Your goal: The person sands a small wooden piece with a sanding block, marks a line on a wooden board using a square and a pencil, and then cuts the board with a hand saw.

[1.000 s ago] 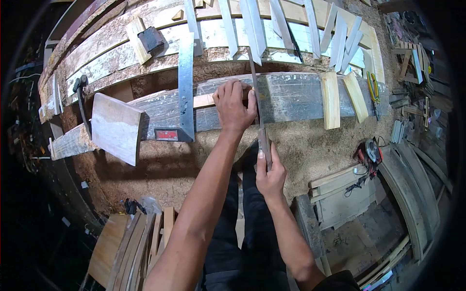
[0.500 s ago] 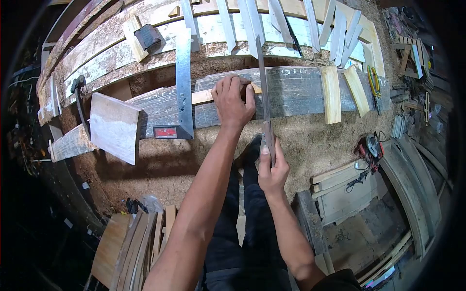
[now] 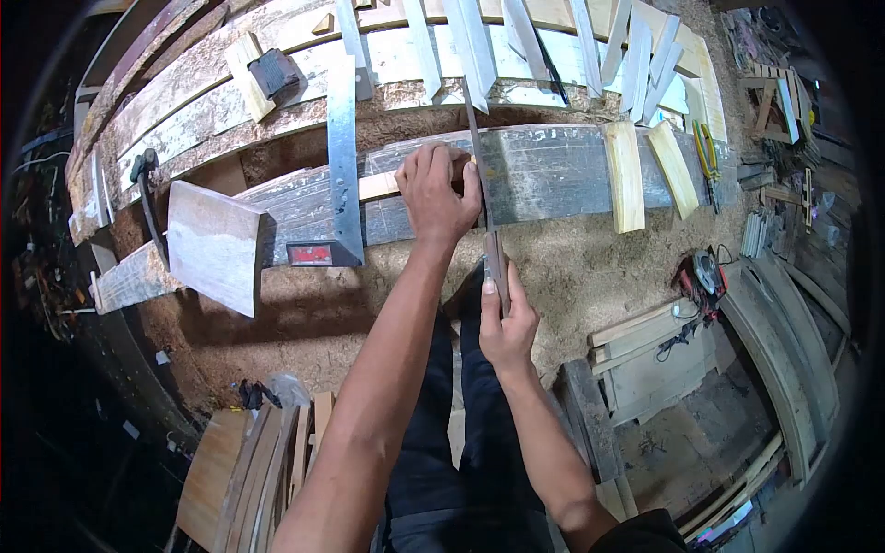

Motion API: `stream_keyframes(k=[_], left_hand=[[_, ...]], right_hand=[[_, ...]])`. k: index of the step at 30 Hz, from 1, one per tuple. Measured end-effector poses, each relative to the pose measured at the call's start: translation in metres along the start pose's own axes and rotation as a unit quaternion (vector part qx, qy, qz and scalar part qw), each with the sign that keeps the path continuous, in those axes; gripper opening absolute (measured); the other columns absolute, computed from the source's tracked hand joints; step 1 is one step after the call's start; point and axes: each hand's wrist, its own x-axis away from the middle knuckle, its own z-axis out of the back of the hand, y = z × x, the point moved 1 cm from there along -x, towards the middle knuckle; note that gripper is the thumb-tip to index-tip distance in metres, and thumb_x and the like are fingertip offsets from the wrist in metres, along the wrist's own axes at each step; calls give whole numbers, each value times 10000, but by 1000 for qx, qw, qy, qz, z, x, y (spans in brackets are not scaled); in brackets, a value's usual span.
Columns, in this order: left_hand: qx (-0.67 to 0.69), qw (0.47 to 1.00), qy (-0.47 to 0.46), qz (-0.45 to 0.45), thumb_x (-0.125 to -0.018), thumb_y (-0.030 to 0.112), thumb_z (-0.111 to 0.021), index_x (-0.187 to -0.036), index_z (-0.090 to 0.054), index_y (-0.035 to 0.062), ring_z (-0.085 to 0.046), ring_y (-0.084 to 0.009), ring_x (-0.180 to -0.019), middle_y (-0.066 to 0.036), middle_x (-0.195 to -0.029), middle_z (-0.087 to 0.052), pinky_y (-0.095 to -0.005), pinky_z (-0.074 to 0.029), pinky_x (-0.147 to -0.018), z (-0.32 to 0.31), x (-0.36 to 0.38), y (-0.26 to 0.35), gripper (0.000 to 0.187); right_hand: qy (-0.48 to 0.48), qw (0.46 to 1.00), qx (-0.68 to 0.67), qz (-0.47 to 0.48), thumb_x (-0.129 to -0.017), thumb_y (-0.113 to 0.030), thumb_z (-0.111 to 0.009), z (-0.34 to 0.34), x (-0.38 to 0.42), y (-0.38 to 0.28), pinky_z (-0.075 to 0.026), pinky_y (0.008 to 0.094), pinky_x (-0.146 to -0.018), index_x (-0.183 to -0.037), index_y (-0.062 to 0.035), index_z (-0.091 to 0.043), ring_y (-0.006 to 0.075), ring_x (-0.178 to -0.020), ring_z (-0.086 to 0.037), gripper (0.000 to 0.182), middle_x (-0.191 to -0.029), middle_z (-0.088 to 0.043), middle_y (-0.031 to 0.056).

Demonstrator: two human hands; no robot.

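My left hand (image 3: 435, 194) presses down with bent fingers on a thin pale wooden strip (image 3: 376, 186), which lies across a dark, worn plank (image 3: 544, 175). My right hand (image 3: 510, 323) is wrapped round the handle of a handsaw (image 3: 480, 152). Seen nearly edge-on, its long thin blade crosses the plank just right of my left fingertips. The strip's end at the blade is mostly hidden by my left hand. To the left, a metal try square (image 3: 342, 129) with a red-labelled stock lies over the plank and strip.
Two short wooden pieces (image 3: 625, 175) and yellow-handled pliers (image 3: 707, 161) lie at right. A hammer (image 3: 146, 175) and a tilted board (image 3: 215, 244) are at left. Several cut strips (image 3: 419, 46) rest on the far planks. A red power tool (image 3: 705, 276) sits at lower right.
My right hand and the handsaw have shifted slightly left, and the blade slants a little more to the left at its far end. My left hand stays on the strip.
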Motion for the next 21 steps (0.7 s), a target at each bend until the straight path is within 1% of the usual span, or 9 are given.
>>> stream_keyframes(k=[3,6,9,14,18,21], left_hand=[[2,1000,-5,1,-889,216,-713,-991,-656,85,-558,-320,-1064,-102,-1049,-600,-450,-370,-958,0,0,-1,176],[-1,1000,-9,1,-886,217,-720,-993,-654,83,-557,-319,-1064,-101,-1050,-597,-452,-369,-957,0,0,0,184],[-6,1000,-4,-4,-884,218,-726,-1002,-649,83,-557,-315,-1070,-98,-1053,-597,-453,-366,-960,0,-1,0,195],[-7,1000,-9,-5,-888,224,-726,-1015,-644,86,-555,-310,-1085,-95,-1060,-598,-451,-359,-968,0,0,0,205],[-2,1000,5,-1,-868,221,-717,-984,-656,87,-551,-296,-1100,-84,-1052,-606,-455,-357,-997,-2,0,-2,187],[-2,1000,-3,2,-865,225,-719,-987,-652,82,-551,-301,-1114,-89,-1071,-609,-461,-357,-1001,-3,1,-2,200]], right_hand=[[13,1000,2,26,-1025,-259,-634,-2,0,4,-598,405,-714,-1384,120,-563,365,-889,-781,527,-949,-740,296],[3,1000,19,2,-1022,-249,-634,1,2,1,-595,404,-692,-1383,123,-561,370,-858,-781,523,-912,-738,289],[6,1000,13,15,-1023,-238,-629,1,0,-2,-592,403,-675,-1380,133,-557,373,-827,-781,520,-881,-737,280],[-4,1000,-3,-14,-1023,-213,-622,-2,-7,0,-592,388,-692,-1376,147,-550,347,-830,-783,509,-892,-740,272],[-12,1000,-10,-19,-1018,-191,-628,2,4,11,-592,376,-712,-1376,148,-549,319,-858,-785,500,-919,-746,264],[-1,1000,-6,28,-1015,-184,-634,7,-2,7,-592,373,-718,-1376,147,-551,316,-869,-785,496,-937,-750,257]])
